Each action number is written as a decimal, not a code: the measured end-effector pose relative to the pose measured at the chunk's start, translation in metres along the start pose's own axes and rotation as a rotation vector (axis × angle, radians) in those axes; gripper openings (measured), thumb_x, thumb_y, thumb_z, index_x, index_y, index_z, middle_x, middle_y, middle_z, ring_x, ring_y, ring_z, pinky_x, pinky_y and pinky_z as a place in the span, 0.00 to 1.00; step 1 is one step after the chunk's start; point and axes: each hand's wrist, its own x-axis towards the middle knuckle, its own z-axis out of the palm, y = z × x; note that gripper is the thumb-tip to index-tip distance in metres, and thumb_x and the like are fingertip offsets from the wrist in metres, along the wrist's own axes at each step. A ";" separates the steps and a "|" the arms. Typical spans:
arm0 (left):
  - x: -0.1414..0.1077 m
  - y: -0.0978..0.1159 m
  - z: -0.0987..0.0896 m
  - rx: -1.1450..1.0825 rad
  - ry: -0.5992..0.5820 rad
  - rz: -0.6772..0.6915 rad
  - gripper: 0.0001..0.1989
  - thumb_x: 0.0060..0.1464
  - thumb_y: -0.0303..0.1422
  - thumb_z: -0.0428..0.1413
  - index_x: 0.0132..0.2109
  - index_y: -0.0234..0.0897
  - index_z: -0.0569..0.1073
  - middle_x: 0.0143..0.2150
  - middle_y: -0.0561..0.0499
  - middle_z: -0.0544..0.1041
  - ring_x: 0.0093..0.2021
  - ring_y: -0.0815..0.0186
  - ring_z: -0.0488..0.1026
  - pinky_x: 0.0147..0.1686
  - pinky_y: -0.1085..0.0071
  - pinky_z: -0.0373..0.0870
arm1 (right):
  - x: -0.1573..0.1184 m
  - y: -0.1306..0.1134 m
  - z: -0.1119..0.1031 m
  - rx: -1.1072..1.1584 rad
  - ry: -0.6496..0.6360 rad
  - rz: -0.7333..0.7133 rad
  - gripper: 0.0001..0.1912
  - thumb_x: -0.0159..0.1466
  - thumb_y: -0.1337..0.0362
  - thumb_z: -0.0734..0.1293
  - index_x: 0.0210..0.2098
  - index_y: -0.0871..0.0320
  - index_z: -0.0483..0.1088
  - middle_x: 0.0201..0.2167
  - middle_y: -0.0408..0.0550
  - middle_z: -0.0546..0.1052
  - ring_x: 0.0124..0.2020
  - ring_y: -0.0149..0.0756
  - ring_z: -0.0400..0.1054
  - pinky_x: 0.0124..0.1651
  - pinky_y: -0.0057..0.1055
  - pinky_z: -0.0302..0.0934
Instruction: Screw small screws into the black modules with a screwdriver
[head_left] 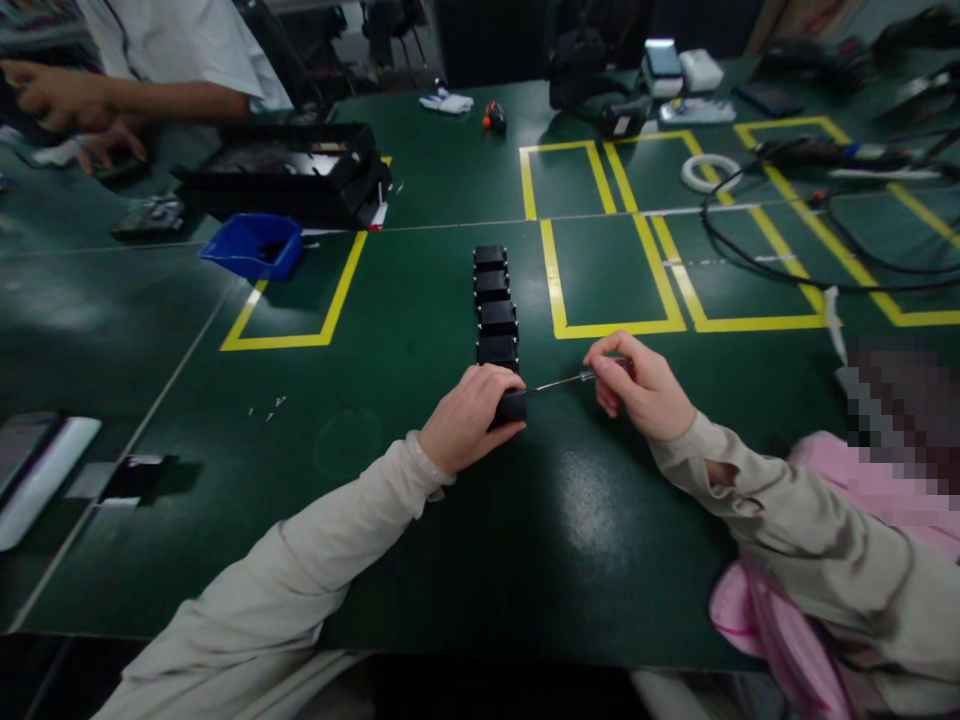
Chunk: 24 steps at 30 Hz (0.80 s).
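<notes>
My left hand (476, 415) is closed around a small black block (511, 407) at the near end of a row. Several similar black blocks (496, 317) with small shiny fittings along their sides run away from me in a line. In my right hand (637, 385) is a screwdriver (586, 376), its handle pinched between the fingers. The thin shaft points left, and its tip meets the right side of the held block. Whether the tip sits in a screw is too small to tell.
Several tiny screws (279, 402) lie to the left. Beyond them are a blue scoop-shaped bin (255, 246) and stacked black trays (285, 165). A co-worker's arm (150, 100) is at the far left. Cables (750, 262) and a white tape ring (710, 173) are at the right.
</notes>
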 end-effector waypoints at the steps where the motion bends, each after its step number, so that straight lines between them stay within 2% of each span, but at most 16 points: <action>1: 0.000 0.000 0.000 0.000 0.002 0.002 0.17 0.59 0.33 0.58 0.52 0.34 0.63 0.51 0.43 0.71 0.52 0.56 0.68 0.52 0.57 0.68 | 0.000 0.000 0.000 0.007 -0.004 -0.002 0.11 0.68 0.55 0.64 0.39 0.57 0.63 0.14 0.32 0.62 0.13 0.23 0.57 0.16 0.24 0.51; 4: 0.000 0.001 -0.001 -0.001 0.003 0.006 0.17 0.58 0.32 0.58 0.52 0.33 0.64 0.50 0.42 0.71 0.51 0.56 0.68 0.52 0.57 0.68 | 0.000 0.000 0.000 0.015 -0.010 0.000 0.12 0.68 0.54 0.64 0.38 0.57 0.63 0.15 0.32 0.63 0.14 0.23 0.58 0.17 0.24 0.52; 9: 0.000 0.002 -0.001 -0.007 0.003 -0.004 0.17 0.58 0.32 0.59 0.52 0.34 0.64 0.50 0.42 0.71 0.51 0.56 0.68 0.51 0.57 0.69 | 0.000 0.000 0.001 -0.011 -0.005 0.003 0.13 0.69 0.53 0.62 0.35 0.56 0.64 0.12 0.30 0.58 0.11 0.23 0.55 0.16 0.25 0.49; 15: -0.001 0.001 -0.002 -0.013 0.002 -0.008 0.17 0.58 0.32 0.59 0.52 0.34 0.64 0.50 0.43 0.72 0.51 0.57 0.69 0.51 0.57 0.69 | -0.001 -0.004 0.001 -0.043 0.005 -0.036 0.11 0.67 0.55 0.64 0.38 0.55 0.62 0.18 0.33 0.64 0.14 0.23 0.58 0.15 0.24 0.52; 19: 0.000 0.000 -0.002 -0.021 -0.004 -0.013 0.17 0.58 0.32 0.59 0.52 0.35 0.64 0.51 0.43 0.71 0.51 0.57 0.69 0.51 0.57 0.69 | -0.001 -0.006 0.002 -0.141 0.004 -0.036 0.12 0.68 0.55 0.62 0.34 0.56 0.62 0.13 0.33 0.60 0.12 0.24 0.56 0.15 0.24 0.50; 24: 0.000 0.000 -0.002 -0.016 -0.001 -0.004 0.16 0.58 0.32 0.58 0.51 0.34 0.64 0.50 0.43 0.71 0.51 0.57 0.68 0.51 0.57 0.68 | -0.003 -0.008 0.003 -0.131 -0.002 -0.084 0.09 0.68 0.56 0.63 0.39 0.55 0.61 0.16 0.33 0.63 0.13 0.24 0.57 0.16 0.24 0.52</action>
